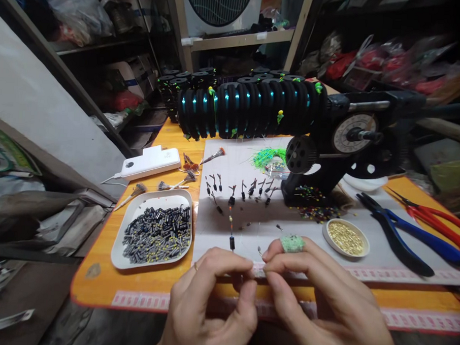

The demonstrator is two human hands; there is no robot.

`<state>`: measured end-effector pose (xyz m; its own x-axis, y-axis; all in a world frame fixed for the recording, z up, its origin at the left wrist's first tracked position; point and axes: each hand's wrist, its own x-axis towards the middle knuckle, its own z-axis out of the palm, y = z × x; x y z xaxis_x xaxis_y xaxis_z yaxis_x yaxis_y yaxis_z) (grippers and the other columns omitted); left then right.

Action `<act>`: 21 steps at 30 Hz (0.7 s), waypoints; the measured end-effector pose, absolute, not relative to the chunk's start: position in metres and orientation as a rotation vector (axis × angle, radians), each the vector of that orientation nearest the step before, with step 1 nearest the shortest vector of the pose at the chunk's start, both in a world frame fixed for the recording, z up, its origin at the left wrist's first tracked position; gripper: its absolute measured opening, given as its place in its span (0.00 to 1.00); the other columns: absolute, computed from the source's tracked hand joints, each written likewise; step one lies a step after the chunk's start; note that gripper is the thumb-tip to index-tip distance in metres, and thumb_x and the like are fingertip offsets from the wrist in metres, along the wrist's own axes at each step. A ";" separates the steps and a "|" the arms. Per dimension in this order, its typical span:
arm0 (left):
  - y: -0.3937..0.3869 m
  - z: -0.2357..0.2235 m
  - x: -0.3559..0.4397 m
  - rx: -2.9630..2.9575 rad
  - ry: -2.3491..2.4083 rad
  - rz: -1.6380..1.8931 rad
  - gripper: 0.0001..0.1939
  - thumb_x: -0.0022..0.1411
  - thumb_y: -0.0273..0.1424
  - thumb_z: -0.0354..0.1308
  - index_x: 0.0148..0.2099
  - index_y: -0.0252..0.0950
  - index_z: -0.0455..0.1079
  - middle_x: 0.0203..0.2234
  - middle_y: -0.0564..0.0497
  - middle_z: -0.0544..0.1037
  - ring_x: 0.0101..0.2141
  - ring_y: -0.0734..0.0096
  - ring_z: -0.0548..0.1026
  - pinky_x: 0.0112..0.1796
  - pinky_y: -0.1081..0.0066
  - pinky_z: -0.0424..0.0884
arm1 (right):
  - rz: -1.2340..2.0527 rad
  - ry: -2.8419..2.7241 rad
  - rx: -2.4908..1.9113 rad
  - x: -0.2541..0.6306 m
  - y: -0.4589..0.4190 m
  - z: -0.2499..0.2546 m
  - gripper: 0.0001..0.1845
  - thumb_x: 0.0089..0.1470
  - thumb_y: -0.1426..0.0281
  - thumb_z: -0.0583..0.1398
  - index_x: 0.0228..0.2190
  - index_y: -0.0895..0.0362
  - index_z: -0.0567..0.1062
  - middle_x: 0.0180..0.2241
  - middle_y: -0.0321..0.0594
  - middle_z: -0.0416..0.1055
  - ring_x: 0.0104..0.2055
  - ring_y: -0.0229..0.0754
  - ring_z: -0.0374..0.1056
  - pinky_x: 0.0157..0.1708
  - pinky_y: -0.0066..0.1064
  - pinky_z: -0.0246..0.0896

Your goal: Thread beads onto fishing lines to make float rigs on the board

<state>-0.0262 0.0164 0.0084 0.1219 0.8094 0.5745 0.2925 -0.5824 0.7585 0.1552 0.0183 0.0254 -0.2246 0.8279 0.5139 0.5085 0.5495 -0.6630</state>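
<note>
Black cylinder (232,243), thin, colourfully beaded stem (231,219)

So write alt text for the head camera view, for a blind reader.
The left hand and right hand, a green wrap on one finger, work close together at an orange table. Behind them is a black ridged roller; left, a tray of dark cylinders; right, pliers.
</note>
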 end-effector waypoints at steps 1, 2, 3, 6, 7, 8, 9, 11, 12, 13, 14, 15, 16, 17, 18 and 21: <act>0.018 0.011 -0.025 1.988 1.053 1.470 0.16 0.63 0.19 0.61 0.50 0.39 0.72 0.32 0.51 0.81 0.31 0.72 0.80 0.32 0.76 0.79 | 0.461 -1.895 -1.085 0.156 0.018 0.026 0.08 0.63 0.78 0.60 0.38 0.52 0.72 0.30 0.32 0.70 0.29 0.33 0.71 0.27 0.22 0.67; 0.020 0.014 -0.025 2.049 1.030 1.467 0.17 0.62 0.19 0.62 0.51 0.38 0.72 0.31 0.51 0.81 0.29 0.71 0.80 0.30 0.76 0.78 | 0.480 -1.902 -1.082 0.156 0.019 0.026 0.08 0.63 0.78 0.60 0.38 0.52 0.72 0.30 0.33 0.70 0.29 0.33 0.72 0.27 0.22 0.67; 0.023 0.017 -0.025 2.125 0.996 1.448 0.17 0.61 0.18 0.62 0.50 0.37 0.73 0.30 0.50 0.82 0.28 0.71 0.80 0.30 0.75 0.78 | 0.491 -1.911 -1.076 0.157 0.019 0.026 0.08 0.63 0.78 0.59 0.39 0.52 0.72 0.30 0.33 0.70 0.29 0.33 0.72 0.27 0.22 0.67; 0.028 0.024 -0.027 2.308 0.957 1.393 0.12 0.60 0.16 0.62 0.44 0.35 0.74 0.27 0.49 0.83 0.27 0.69 0.79 0.30 0.73 0.79 | 0.527 -1.928 -1.068 0.157 0.018 0.026 0.09 0.63 0.78 0.59 0.38 0.52 0.71 0.30 0.32 0.70 0.30 0.34 0.72 0.29 0.23 0.68; 0.029 0.025 -0.028 2.336 0.963 1.386 0.10 0.61 0.17 0.62 0.42 0.35 0.74 0.26 0.50 0.83 0.26 0.69 0.79 0.29 0.72 0.79 | 0.549 -1.923 -1.076 0.157 0.018 0.026 0.08 0.63 0.78 0.58 0.37 0.52 0.71 0.30 0.33 0.70 0.30 0.34 0.72 0.30 0.24 0.68; 0.029 0.025 -0.029 2.344 0.976 1.385 0.09 0.61 0.18 0.62 0.42 0.35 0.74 0.26 0.50 0.82 0.26 0.70 0.79 0.29 0.72 0.79 | 0.573 -1.913 -1.080 0.157 0.017 0.027 0.08 0.64 0.78 0.58 0.37 0.52 0.70 0.30 0.33 0.70 0.31 0.35 0.73 0.31 0.24 0.68; 0.029 0.024 -0.029 2.335 0.989 1.402 0.08 0.62 0.19 0.62 0.41 0.35 0.73 0.26 0.50 0.82 0.26 0.70 0.78 0.30 0.72 0.79 | 0.601 -1.899 -1.084 0.156 0.017 0.027 0.08 0.64 0.78 0.58 0.37 0.52 0.70 0.30 0.32 0.70 0.31 0.35 0.73 0.31 0.24 0.68; 0.026 0.020 -0.028 2.286 1.005 1.448 0.09 0.62 0.19 0.63 0.42 0.36 0.73 0.26 0.51 0.82 0.26 0.70 0.79 0.31 0.72 0.79 | 0.652 -1.863 -1.089 0.154 0.016 0.028 0.08 0.65 0.77 0.57 0.36 0.51 0.70 0.31 0.32 0.70 0.32 0.34 0.73 0.32 0.23 0.68; 0.024 0.017 -0.026 2.240 1.016 1.487 0.09 0.62 0.18 0.64 0.42 0.36 0.74 0.27 0.51 0.83 0.27 0.70 0.80 0.33 0.72 0.79 | 0.675 -1.846 -1.094 0.153 0.016 0.028 0.08 0.65 0.77 0.57 0.36 0.51 0.70 0.31 0.31 0.70 0.32 0.33 0.72 0.33 0.23 0.68; 0.022 0.014 -0.024 2.180 1.030 1.538 0.10 0.61 0.18 0.64 0.43 0.36 0.74 0.28 0.51 0.83 0.28 0.70 0.81 0.34 0.73 0.80 | 0.697 -1.828 -1.096 0.152 0.015 0.027 0.08 0.66 0.77 0.57 0.36 0.51 0.69 0.31 0.31 0.70 0.33 0.33 0.72 0.34 0.22 0.68; 0.020 0.011 -0.022 2.110 1.044 1.587 0.11 0.61 0.17 0.65 0.43 0.37 0.75 0.30 0.51 0.84 0.30 0.70 0.82 0.35 0.73 0.80 | 0.718 -1.811 -1.097 0.152 0.014 0.027 0.08 0.66 0.77 0.56 0.36 0.51 0.69 0.32 0.30 0.70 0.33 0.32 0.72 0.34 0.22 0.68; 0.017 0.007 -0.019 2.034 1.056 1.634 0.12 0.61 0.17 0.65 0.44 0.37 0.75 0.31 0.51 0.84 0.32 0.70 0.82 0.36 0.73 0.80 | 0.740 -1.796 -1.100 0.151 0.013 0.027 0.08 0.67 0.76 0.56 0.36 0.51 0.69 0.32 0.30 0.70 0.34 0.32 0.72 0.35 0.21 0.68; 0.015 0.004 -0.017 1.961 1.066 1.681 0.13 0.61 0.17 0.65 0.44 0.37 0.76 0.32 0.52 0.84 0.33 0.70 0.82 0.37 0.73 0.80 | 0.764 -1.787 -1.100 0.151 0.012 0.027 0.08 0.67 0.76 0.55 0.36 0.50 0.69 0.32 0.30 0.69 0.34 0.32 0.72 0.36 0.22 0.68; 0.014 0.002 -0.015 1.896 1.077 1.717 0.13 0.61 0.17 0.65 0.45 0.38 0.77 0.33 0.52 0.84 0.34 0.70 0.82 0.38 0.73 0.80 | 0.793 -1.786 -1.096 0.150 0.012 0.028 0.08 0.68 0.75 0.55 0.37 0.50 0.69 0.33 0.30 0.69 0.34 0.32 0.72 0.35 0.22 0.68; 0.012 0.000 -0.014 1.853 1.082 1.735 0.13 0.61 0.17 0.64 0.45 0.38 0.77 0.33 0.53 0.84 0.35 0.71 0.82 0.39 0.74 0.79 | 0.818 -1.783 -1.090 0.149 0.011 0.028 0.08 0.68 0.75 0.55 0.37 0.50 0.69 0.33 0.30 0.70 0.34 0.32 0.72 0.35 0.22 0.68; 0.011 0.000 -0.014 1.815 1.115 1.726 0.13 0.61 0.17 0.64 0.43 0.39 0.77 0.32 0.54 0.83 0.35 0.73 0.81 0.40 0.76 0.78 | 0.857 -1.779 -1.086 0.147 0.011 0.030 0.08 0.68 0.75 0.55 0.37 0.50 0.70 0.33 0.31 0.70 0.35 0.33 0.72 0.35 0.23 0.67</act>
<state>-0.0141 0.0105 -0.0003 -0.0794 0.7623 0.6423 0.2723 -0.6032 0.7496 0.1474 0.0114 0.0296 -0.2523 0.9155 0.3133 0.3256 0.3852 -0.8635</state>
